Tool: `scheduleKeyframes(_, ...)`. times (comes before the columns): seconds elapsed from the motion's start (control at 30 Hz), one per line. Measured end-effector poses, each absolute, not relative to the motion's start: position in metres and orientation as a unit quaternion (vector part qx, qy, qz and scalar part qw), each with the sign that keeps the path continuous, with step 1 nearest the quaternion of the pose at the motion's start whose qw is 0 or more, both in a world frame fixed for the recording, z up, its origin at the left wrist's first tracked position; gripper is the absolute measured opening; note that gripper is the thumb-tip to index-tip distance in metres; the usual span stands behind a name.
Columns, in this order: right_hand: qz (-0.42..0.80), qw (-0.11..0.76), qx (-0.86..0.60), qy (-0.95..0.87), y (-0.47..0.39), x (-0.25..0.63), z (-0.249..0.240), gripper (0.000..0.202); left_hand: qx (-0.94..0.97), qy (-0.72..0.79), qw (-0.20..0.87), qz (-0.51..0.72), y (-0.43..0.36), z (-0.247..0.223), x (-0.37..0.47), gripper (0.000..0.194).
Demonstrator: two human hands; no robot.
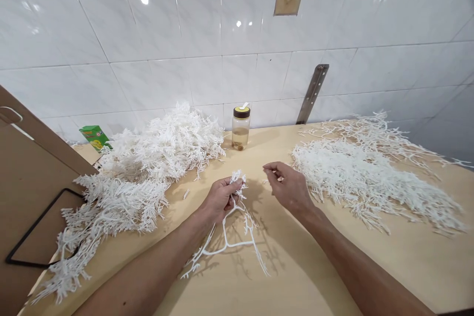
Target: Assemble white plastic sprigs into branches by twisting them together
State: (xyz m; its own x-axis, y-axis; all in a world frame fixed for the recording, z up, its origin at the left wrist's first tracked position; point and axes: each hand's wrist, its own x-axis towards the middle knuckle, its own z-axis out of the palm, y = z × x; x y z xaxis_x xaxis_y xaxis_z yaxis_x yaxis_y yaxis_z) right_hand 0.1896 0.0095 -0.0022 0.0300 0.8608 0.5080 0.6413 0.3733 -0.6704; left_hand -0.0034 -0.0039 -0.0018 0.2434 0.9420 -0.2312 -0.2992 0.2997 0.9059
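Note:
My left hand (223, 196) is closed on a white branching piece (240, 244) that looks like an artificial twig. Its feathery tips bunch up above the thumb, while its thicker forked stems hang down over the table and cast shadows. To the right, apart from that piece, my right hand (288, 185) is raised with thumb and forefinger pinched together. Whatever is between those fingers, if anything, is too small to make out. A tall heap of similar white branching pieces (159, 153) lies left of my left hand. A flatter pile of them (355, 173) spreads beyond my right hand.
A clear bottle (240, 136) with a dark and yellow lid stands near the tiled wall. At the left are a green box (94, 137), a brown cardboard panel (33, 207) and a black frame (27, 234). A metal bracket (313, 94) leans against the wall.

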Motion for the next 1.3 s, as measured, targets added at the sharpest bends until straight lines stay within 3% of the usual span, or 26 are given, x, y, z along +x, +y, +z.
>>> scheduleKeyframes(0.17, 0.231, 0.455, -0.471, -0.719, -0.009, 0.16, 0.0, 0.022, 0.371, 0.414, 0.702, 0.444, 0.0, -0.005, -0.005, 0.045)
scheduleKeyframes(0.6, 0.306, 0.464, -0.466, -0.689, -0.009, 0.159, -0.002, 0.023, 0.39, 0.42, 0.689, 0.444, -0.001, -0.006, -0.003, 0.045)
scheduleKeyframes(0.83, 0.409, 0.43, -0.424, -0.684, -0.005, 0.162, -0.004, 0.027, 0.371, 0.416, 0.712, 0.426, 0.0, -0.003, -0.006, 0.043)
scheduleKeyframes(1.3, 0.437, 0.419, -0.446, -0.66, -0.007, 0.162, -0.008, 0.024, 0.426, 0.428, 0.662, 0.445, -0.002, -0.004, -0.004, 0.045)
